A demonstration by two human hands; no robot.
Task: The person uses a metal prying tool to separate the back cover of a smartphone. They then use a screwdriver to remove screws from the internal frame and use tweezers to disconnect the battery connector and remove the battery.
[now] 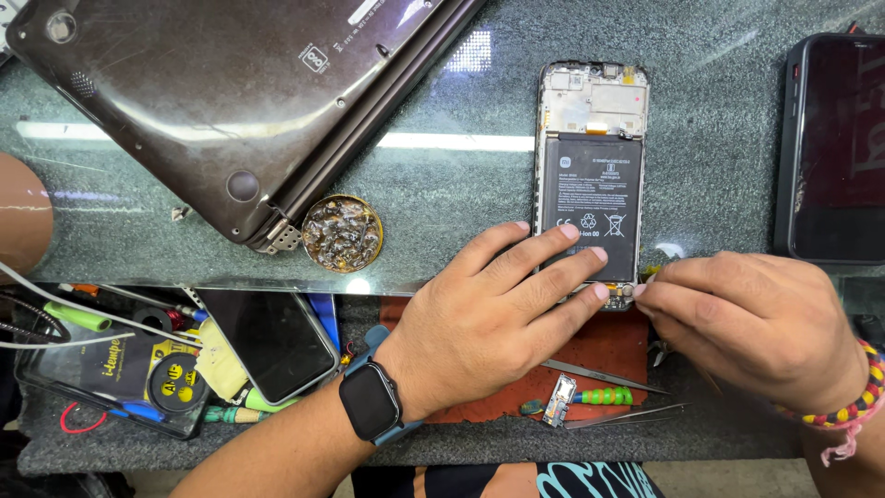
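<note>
While the opened phone (591, 175) lay on the glass-topped grey bench (442, 198), left hand (489, 318) pressed flat and open on its battery, right hand (756, 323) pinched something tiny at its bottom edge; laptop (230, 101) nearby.

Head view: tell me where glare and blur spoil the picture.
Head view: long white glare bars lie across the glass tabletop, and a softer sheen on the laptop's underside. The opened phone, the left hand and the right hand are sharp. The brown rounded object at the left edge is blurred.
</note>
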